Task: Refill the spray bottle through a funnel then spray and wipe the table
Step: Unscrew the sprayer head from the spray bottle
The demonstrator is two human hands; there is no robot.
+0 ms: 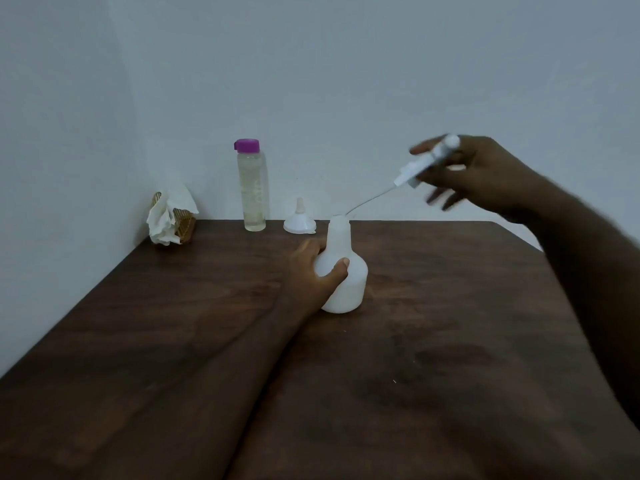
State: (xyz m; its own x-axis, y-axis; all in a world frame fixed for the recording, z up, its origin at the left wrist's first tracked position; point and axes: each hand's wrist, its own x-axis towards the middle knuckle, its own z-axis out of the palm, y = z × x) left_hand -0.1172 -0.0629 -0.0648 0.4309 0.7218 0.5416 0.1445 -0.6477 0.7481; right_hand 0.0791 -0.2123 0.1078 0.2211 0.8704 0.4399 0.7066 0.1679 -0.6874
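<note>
Gripping the spray bottle (pixel 343 271) upright, left hand (pixel 313 271); right hand (pixel 478 174) holds its spray head (pixel 426 161) above-right.

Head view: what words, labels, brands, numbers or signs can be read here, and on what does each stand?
No text can be read in this view.
Faint pale marks on the wall of the clear bottle with the purple cap: too blurred to read.
No print shows on the white spray bottle, the spray head, the funnel or the tissue.
</note>
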